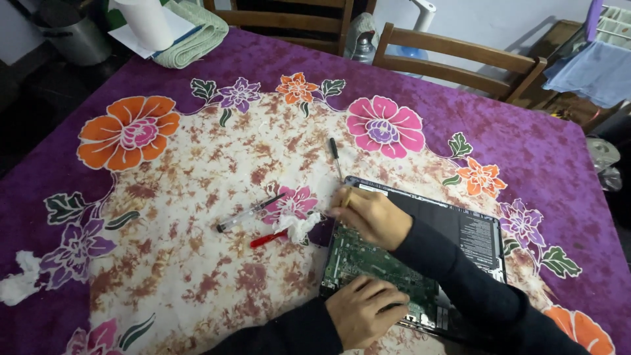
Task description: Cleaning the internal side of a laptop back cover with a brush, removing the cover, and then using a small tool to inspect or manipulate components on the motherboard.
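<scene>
An opened laptop [460,227] lies bottom up near the table's [552,151] right front corner, its green circuit board [358,256] bared on the left and a black battery panel toward the right. The right hand [369,215] rests over the laptop's far left corner, fingers curled tight around a thin yellowish tool [346,197] whose tip points down at the board's far edge. The left hand [363,309] lies on the laptop's near edge, fingers bent and pressed down against the board; whether it grips anything cannot be told. Both arms wear dark sleeves.

Just left of the laptop, touching its left edge or nearly so, sits a crumpled white tissue [299,225]. A red pen [267,238] lies beside the tissue, and a clear pen [250,212] with a dark cap lies slantwise just beyond it. A black screwdriver [335,154] lies toward the far edge, just beyond the laptop's corner. Another tissue wad [18,279] sits at the table's left edge. At the far left corner are a folded green towel [197,36] and a white paper roll [148,23]. Two wooden chairs [453,59] stand along the far edge.
</scene>
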